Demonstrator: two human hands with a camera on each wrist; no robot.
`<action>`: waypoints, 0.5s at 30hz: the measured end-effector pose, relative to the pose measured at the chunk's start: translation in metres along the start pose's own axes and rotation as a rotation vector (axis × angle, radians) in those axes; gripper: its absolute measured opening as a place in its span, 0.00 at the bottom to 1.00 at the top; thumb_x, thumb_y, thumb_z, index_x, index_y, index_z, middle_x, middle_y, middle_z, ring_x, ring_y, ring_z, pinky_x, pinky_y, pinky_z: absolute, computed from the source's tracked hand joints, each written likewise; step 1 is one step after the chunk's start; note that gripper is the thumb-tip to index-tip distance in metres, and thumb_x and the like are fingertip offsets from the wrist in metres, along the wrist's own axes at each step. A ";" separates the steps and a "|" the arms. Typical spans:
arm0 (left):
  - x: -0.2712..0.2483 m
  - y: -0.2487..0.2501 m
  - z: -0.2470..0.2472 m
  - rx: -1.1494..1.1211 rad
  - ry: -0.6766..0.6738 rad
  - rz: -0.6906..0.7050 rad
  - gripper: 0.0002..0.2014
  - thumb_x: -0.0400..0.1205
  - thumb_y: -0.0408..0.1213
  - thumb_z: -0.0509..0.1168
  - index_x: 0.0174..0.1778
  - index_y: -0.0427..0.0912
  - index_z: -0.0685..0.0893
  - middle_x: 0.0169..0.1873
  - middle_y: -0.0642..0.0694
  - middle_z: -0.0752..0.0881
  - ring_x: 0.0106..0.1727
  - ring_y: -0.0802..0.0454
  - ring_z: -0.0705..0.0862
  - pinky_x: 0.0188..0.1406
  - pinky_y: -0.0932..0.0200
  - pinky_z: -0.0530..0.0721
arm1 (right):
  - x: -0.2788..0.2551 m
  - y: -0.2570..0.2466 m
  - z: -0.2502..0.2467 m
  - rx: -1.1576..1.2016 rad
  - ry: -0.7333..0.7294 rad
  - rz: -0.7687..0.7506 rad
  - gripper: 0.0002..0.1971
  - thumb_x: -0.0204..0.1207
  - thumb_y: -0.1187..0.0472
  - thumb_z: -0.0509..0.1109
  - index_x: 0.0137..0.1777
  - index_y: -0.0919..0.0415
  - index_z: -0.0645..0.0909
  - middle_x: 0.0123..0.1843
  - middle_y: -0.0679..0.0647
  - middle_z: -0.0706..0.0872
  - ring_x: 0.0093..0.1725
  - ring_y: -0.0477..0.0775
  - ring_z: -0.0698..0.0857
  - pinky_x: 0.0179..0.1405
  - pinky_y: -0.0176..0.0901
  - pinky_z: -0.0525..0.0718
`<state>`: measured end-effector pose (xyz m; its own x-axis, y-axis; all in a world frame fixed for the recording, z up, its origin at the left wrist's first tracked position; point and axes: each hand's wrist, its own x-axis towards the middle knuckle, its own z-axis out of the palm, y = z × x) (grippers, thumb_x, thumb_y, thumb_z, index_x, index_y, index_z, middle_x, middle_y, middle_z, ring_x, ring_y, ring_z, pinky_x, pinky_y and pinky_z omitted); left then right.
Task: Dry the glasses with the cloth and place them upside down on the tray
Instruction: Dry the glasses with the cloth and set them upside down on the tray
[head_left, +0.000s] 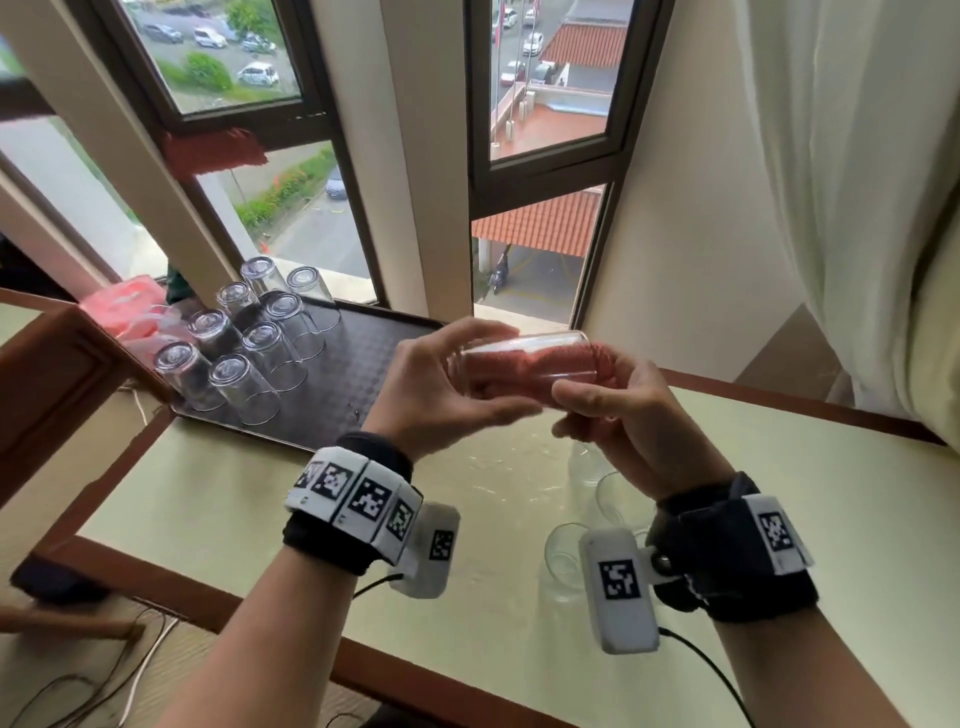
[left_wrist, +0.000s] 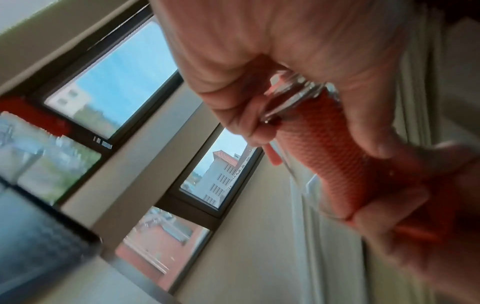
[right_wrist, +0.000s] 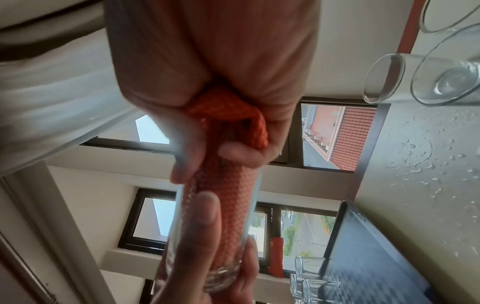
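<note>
Above the desk (head_left: 260, 499), our left hand (head_left: 441, 384) grips the base of a glass (head_left: 524, 364) lying sideways, mouth rightward, where our right hand (head_left: 618, 415) clutches the red cloth (head_left: 540, 361) stuffed inside.

Held a glass (head_left: 524, 366) sideways between left hand (head_left: 441, 384) and right hand (head_left: 618, 410), cloth (head_left: 540, 364) stuffed inside. Kept upturned glasses (head_left: 244, 338) on the tray (head_left: 363, 374) to the left, behind the hands. Left more glasses (head_left: 566, 556) standing on the table (head_left: 234, 509) below the right wrist.
</note>
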<state>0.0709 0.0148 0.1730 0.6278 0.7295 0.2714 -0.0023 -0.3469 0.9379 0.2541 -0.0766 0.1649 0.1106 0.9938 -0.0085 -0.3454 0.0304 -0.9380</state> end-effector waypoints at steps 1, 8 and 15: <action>0.000 -0.002 -0.002 0.080 -0.007 0.074 0.36 0.62 0.46 0.86 0.65 0.39 0.83 0.52 0.46 0.91 0.50 0.56 0.92 0.48 0.60 0.91 | 0.001 0.001 0.001 -0.004 0.020 0.018 0.23 0.60 0.67 0.80 0.57 0.70 0.84 0.51 0.70 0.87 0.44 0.61 0.84 0.29 0.38 0.86; -0.005 -0.014 -0.016 -0.451 0.027 -0.314 0.45 0.50 0.61 0.86 0.63 0.51 0.82 0.43 0.52 0.91 0.36 0.56 0.85 0.26 0.65 0.81 | 0.018 0.011 0.029 -0.062 0.178 -0.160 0.21 0.59 0.91 0.65 0.39 0.68 0.89 0.36 0.58 0.91 0.37 0.55 0.89 0.33 0.42 0.87; -0.006 -0.017 -0.063 -0.249 -0.019 -0.069 0.36 0.61 0.40 0.85 0.64 0.40 0.80 0.53 0.41 0.91 0.48 0.47 0.93 0.45 0.57 0.91 | 0.038 0.020 0.063 -0.078 0.094 -0.084 0.11 0.58 0.70 0.79 0.41 0.63 0.86 0.30 0.56 0.84 0.25 0.50 0.79 0.22 0.34 0.74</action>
<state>0.0179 0.0539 0.1693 0.6480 0.7341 0.2029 -0.1487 -0.1393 0.9790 0.1927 -0.0311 0.1674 0.2243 0.9736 0.0419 -0.2581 0.1008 -0.9609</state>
